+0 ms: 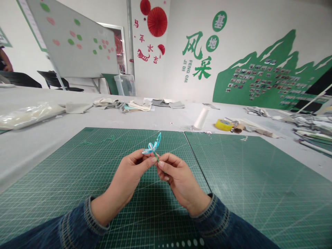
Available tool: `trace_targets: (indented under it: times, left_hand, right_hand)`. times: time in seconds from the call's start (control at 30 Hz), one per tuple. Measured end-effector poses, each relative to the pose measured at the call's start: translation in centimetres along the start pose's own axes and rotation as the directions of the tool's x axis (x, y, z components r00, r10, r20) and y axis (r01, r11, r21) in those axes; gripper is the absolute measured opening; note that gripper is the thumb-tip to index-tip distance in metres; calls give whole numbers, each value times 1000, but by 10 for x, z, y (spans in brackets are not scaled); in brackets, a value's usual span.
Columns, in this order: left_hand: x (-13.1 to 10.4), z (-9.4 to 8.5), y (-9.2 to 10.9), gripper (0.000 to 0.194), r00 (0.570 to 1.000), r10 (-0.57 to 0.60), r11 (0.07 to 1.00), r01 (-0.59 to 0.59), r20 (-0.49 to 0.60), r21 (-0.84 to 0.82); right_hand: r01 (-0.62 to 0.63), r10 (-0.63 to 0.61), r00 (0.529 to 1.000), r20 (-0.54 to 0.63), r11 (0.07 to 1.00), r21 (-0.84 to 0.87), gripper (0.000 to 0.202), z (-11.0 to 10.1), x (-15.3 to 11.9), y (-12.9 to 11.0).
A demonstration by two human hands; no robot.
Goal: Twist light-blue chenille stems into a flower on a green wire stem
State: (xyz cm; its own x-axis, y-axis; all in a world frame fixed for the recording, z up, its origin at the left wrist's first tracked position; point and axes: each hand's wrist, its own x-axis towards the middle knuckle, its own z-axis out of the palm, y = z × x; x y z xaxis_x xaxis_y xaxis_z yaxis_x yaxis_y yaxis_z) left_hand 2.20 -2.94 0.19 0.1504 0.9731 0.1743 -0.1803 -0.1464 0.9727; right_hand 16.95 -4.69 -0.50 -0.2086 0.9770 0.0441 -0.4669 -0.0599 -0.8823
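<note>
A small blue ornament [153,146] with petal-like loops, pale beads and a green stem is held up between both hands, above the green cutting mat [103,173]. My left hand [131,173] pinches it just below the loops, with thumb and fingers pressed together. On the right, my right hand [177,176] grips the green stem between thumb and forefinger, its fingertips close to the left thumb. The lower end of the stem is hidden by the right fingers.
Beyond the mats stand a white thread cone [201,118] and yellow tape roll [224,125], with a cardboard tube [238,128] beside them. Fabric pieces [140,104] lie farther back. A plastic-wrapped bundle [31,114] is at left; more fabric and cords [311,126] are at right.
</note>
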Motion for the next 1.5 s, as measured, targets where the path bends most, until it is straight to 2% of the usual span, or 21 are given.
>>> trace_targets:
  times: [0.33, 0.6, 0.83, 0.97, 1.13, 1.3, 1.5]
  left_hand:
    - [-1, -3, -6, 11, 996, -13, 996, 21, -88, 89]
    - [0, -2, 1, 12, 997, -37, 992, 45, -70, 121]
    - [2, -4, -4, 14, 997, -32, 988, 42, -67, 147]
    - [1, -5, -6, 14, 998, -33, 989, 39, -44, 143]
    - [3, -4, -5, 13, 999, -34, 983, 38, -22, 181]
    - [6, -6, -3, 16, 996, -79, 963, 84, -30, 257]
    - [6, -8, -2, 17, 996, -84, 961, 88, -28, 261]
  right_hand:
    - [41, -43, 996, -73, 999, -35, 16, -1, 2, 2]
    - [59, -59, 992, -109, 998, -9, 15, -6, 2, 1]
    - [66, -66, 984, -164, 998, -6, 9, -6, 4, 1]
    - [47, -53, 977, -205, 998, -33, 23, -6, 4, 2]
    - [45, -47, 970, -240, 999, -11, 22, -7, 5, -1]
    - [81, -68, 961, -269, 996, 37, 22, -11, 7, -7]
    - [87, -68, 956, -284, 995, 56, 24, -14, 7, -9]
